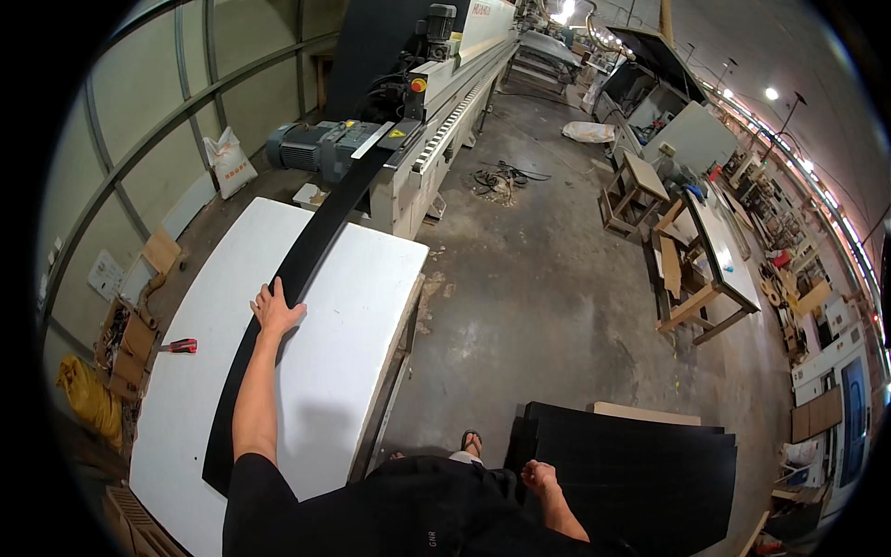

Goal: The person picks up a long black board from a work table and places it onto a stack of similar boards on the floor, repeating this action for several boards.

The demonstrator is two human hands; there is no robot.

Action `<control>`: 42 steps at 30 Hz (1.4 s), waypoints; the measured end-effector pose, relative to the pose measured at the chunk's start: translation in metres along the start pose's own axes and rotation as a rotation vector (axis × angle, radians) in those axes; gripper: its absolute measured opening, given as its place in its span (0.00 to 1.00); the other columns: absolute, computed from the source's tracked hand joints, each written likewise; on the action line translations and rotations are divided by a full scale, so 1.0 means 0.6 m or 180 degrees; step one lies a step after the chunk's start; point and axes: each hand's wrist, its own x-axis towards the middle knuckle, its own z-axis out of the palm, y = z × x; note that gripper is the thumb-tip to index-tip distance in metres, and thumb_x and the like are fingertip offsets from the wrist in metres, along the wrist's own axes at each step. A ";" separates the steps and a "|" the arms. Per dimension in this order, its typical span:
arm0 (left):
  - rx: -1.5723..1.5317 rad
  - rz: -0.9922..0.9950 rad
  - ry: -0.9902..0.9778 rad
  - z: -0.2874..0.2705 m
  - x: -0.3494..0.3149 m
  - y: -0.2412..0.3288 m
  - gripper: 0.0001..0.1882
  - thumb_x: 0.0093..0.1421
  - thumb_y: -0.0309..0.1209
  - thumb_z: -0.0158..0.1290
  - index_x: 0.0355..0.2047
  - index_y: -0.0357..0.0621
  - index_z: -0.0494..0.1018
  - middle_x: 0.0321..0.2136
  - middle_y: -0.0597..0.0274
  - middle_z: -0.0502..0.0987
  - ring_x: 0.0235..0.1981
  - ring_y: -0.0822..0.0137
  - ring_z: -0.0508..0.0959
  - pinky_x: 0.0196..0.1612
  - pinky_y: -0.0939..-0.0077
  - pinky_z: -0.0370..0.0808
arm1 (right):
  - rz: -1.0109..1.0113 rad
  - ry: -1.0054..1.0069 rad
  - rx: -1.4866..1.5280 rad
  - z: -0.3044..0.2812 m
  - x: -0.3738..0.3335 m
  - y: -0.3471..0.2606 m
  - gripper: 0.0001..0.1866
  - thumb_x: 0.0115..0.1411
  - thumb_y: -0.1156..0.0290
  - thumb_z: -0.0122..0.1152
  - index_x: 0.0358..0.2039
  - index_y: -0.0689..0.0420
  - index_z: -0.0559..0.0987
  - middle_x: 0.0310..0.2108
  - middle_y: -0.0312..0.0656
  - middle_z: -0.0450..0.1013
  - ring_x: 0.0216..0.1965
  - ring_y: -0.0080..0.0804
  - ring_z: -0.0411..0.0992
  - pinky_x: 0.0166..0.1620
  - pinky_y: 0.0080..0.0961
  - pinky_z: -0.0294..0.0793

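Note:
A long, narrow black board (311, 243) lies on a white-topped table (357, 306), its far end at the infeed of a long machine (408, 176). My left hand (277, 311) rests across the board around its middle, fingers spread over it and thumb out toward the right edge. Down at my right side, my right hand (539, 476) is loosely curled, with nothing visible in it. It appears over the left end of a stack of black boards (640, 473); whether it touches them I cannot tell.
A red-and-black cutter (181, 346) lies on the table's left part. A grey motor (311, 147) juts from the machine's left side. Cables (509, 178) lie coiled on the concrete floor. On the right stand a small wooden stand (640, 181) and a white-topped workbench (719, 246).

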 end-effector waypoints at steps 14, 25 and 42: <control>-0.0034 0.0049 -0.0083 -0.007 -0.014 -0.020 0.51 0.42 0.46 0.60 0.63 0.48 0.46 0.58 0.43 0.52 0.58 0.46 0.54 0.62 0.52 0.47 | -0.0047 -0.0032 0.0002 0.005 0.004 0.014 0.06 0.56 0.72 0.52 0.26 0.60 0.74 0.21 0.41 0.70 0.22 0.32 0.70 0.28 0.29 0.75; -0.0234 0.0170 -0.0073 -0.032 -0.110 -0.099 0.49 0.36 0.37 0.58 0.62 0.52 0.51 0.54 0.43 0.57 0.54 0.46 0.59 0.58 0.57 0.57 | -0.0654 -0.0554 -0.0350 0.041 0.035 -0.037 0.11 0.54 0.74 0.46 0.16 0.58 0.68 0.15 0.40 0.63 0.17 0.31 0.65 0.18 0.25 0.64; -0.0299 0.0326 0.0232 -0.065 -0.322 -0.258 0.48 0.34 0.34 0.57 0.60 0.49 0.55 0.54 0.36 0.57 0.54 0.40 0.59 0.57 0.54 0.58 | -0.1693 -0.2236 -0.0582 0.403 -0.157 -0.215 0.11 0.58 0.65 0.56 0.32 0.60 0.76 0.26 0.37 0.72 0.26 0.24 0.71 0.31 0.22 0.72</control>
